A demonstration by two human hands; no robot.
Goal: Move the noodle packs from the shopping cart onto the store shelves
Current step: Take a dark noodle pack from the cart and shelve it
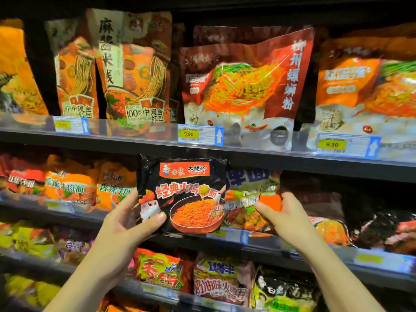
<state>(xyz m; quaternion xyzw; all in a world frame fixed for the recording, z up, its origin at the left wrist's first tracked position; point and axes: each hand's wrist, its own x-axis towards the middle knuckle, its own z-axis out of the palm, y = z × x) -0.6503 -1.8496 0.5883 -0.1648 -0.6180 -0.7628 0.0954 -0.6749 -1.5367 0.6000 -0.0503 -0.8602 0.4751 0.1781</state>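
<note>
Dark metal store shelves (157, 143) carry rows of noodle bags behind price tags. Below the top ledge, the left hand (126, 219) grips a glossy black noodle pack (182, 192), thumb across its front. Just beside that pack, the right hand (286, 215) pinches an orange-and-white shelved pack (249, 194).

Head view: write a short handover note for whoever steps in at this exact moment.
Left hand: grips the black noodle pack by its lower left corner, held up in front of the middle shelf.
Right hand: fingers curled round an orange and green pack on that shelf.
Done: the black pack is out of the cart, which is out of view.
Left: set it on the shelf; cart contents unknown.
</note>
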